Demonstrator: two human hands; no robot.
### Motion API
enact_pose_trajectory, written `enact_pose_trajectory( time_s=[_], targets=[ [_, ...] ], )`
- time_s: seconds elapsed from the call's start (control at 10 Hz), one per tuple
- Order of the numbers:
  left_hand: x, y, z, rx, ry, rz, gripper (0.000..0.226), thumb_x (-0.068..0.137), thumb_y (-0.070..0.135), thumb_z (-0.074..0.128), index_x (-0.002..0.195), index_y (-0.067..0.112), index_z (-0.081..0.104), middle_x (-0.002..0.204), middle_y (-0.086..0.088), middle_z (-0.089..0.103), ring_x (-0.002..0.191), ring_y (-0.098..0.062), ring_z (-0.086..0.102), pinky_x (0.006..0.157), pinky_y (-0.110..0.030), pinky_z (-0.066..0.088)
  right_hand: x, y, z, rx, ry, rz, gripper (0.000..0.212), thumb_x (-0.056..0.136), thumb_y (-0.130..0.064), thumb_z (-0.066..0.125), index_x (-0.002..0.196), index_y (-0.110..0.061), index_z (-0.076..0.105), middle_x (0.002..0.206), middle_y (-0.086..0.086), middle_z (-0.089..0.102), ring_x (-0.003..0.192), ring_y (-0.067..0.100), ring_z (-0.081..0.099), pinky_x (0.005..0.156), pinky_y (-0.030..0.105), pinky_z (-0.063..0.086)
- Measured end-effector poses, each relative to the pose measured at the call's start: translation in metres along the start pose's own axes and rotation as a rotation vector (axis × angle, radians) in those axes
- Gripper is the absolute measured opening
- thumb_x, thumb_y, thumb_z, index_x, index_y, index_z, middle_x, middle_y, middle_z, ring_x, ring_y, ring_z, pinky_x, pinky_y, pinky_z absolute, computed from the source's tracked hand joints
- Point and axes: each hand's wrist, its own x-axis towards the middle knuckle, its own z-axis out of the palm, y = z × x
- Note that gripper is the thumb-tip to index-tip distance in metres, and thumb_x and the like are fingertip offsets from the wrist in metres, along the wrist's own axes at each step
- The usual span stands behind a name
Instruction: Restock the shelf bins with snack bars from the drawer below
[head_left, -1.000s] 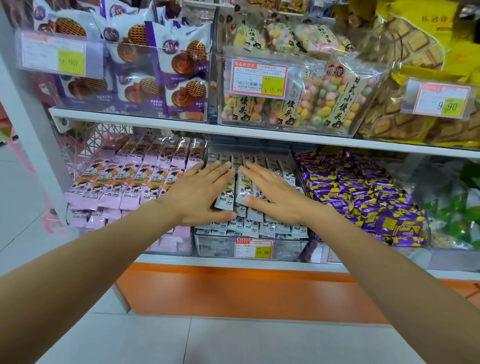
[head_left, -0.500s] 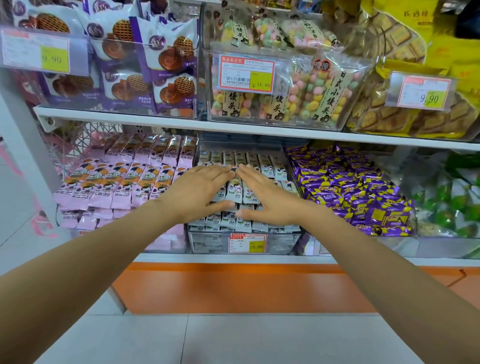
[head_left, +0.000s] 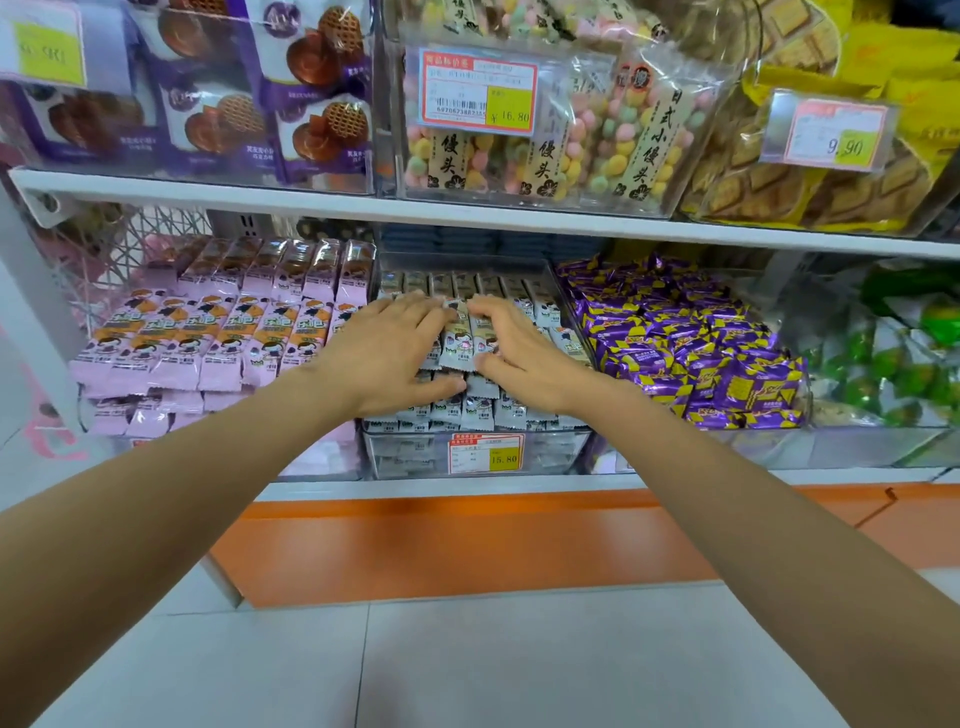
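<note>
Left hand (head_left: 395, 353) flat on grey snack bars (head_left: 460, 333), right hand (head_left: 519, 349) maybe gripping

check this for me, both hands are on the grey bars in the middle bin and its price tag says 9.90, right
Not quite. The head view shows the left hand and right hand on the grey bars in the middle bin, but its price tag says 15.80, not 9.90.

Bright, even overhead light — soft shadows under the upper shelf (head_left: 467, 213). Glare glints on clear bags (head_left: 670, 104); wide-angle bending at the edges, left price tag (head_left: 49, 49) blurred.
</note>
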Motion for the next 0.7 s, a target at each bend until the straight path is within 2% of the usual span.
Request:
enact_pose_trajectory(
  time_s=[0.1,0.2,0.3,0.4,0.5,0.6,0.7],
  targets=[
    [0.003,0.0,0.005,0.025,0.057,-0.005,0.081,0.085,0.071,0.03,0.142,0.014,0.036,0.148,-0.009,0.041,0.136,-0.026,0.038,0.113,-0.042,0.028,-0.003,0.0,0.002,-0.019,0.05,-0.021,0.055,0.1,-0.025,0.042,0.15,-0.012,0.022,0.16,0.004,0.014,0.148,0.016,0.01,0.12,0.038,0.017],
    [0.005,0.001,0.008,0.037,0.035,-0.016,0.079,0.087,0.07,0.03,0.137,0.011,0.042,0.143,-0.013,0.046,0.133,-0.03,0.042,0.11,-0.046,0.034,-0.004,-0.003,0.002,-0.025,0.053,-0.007,0.054,0.101,-0.025,0.042,0.15,-0.013,0.024,0.161,0.004,0.013,0.149,0.015,0.007,0.117,0.033,0.012],
    [0.005,0.001,0.002,-0.004,-0.034,-0.014,0.08,0.086,0.068,0.027,0.136,0.009,0.046,0.143,-0.017,0.047,0.134,-0.034,0.042,0.108,-0.049,0.035,-0.003,-0.005,0.001,0.002,0.043,0.009,0.055,0.1,-0.026,0.044,0.15,-0.012,0.027,0.162,0.005,0.012,0.15,0.017,0.005,0.121,0.04,0.012],
    [0.006,0.003,-0.006,-0.037,-0.111,-0.017,0.082,0.086,0.065,0.027,0.139,0.005,0.046,0.146,-0.02,0.044,0.137,-0.037,0.04,0.111,-0.052,0.03,-0.004,-0.008,-0.005,-0.003,0.024,0.021,0.058,0.098,-0.029,0.046,0.15,-0.009,0.029,0.163,0.007,0.011,0.15,0.021,0.004,0.121,0.042,0.009],
    [0.009,0.006,-0.016,-0.023,-0.186,-0.021,0.088,0.088,0.067,0.023,0.145,0.001,0.039,0.153,-0.02,0.036,0.142,-0.036,0.032,0.117,-0.051,0.02,-0.006,-0.015,-0.014,-0.019,-0.001,0.071,0.062,0.099,-0.03,0.051,0.152,-0.008,0.026,0.163,0.007,0.009,0.15,0.023,0.004,0.119,0.038,0.005],
    [0.013,0.014,-0.031,-0.075,-0.22,-0.032,0.082,0.093,0.059,0.036,0.148,-0.002,0.031,0.154,-0.021,0.031,0.145,-0.036,0.025,0.12,-0.049,0.013,-0.015,-0.024,-0.027,0.044,0.024,0.13,0.061,0.097,-0.026,0.053,0.15,-0.005,0.03,0.16,0.012,0.019,0.149,0.026,0.012,0.121,0.047,0.014],
    [0.021,0.034,-0.054,-0.127,-0.219,-0.008,0.07,0.091,0.038,0.059,0.143,-0.004,0.038,0.147,-0.024,0.04,0.14,-0.04,0.033,0.115,-0.051,0.022,-0.039,-0.037,-0.046,0.1,0.018,0.187,0.057,0.096,-0.023,0.054,0.148,-0.006,0.035,0.158,0.013,0.026,0.147,0.028,0.019,0.12,0.045,0.017]
  ],
)
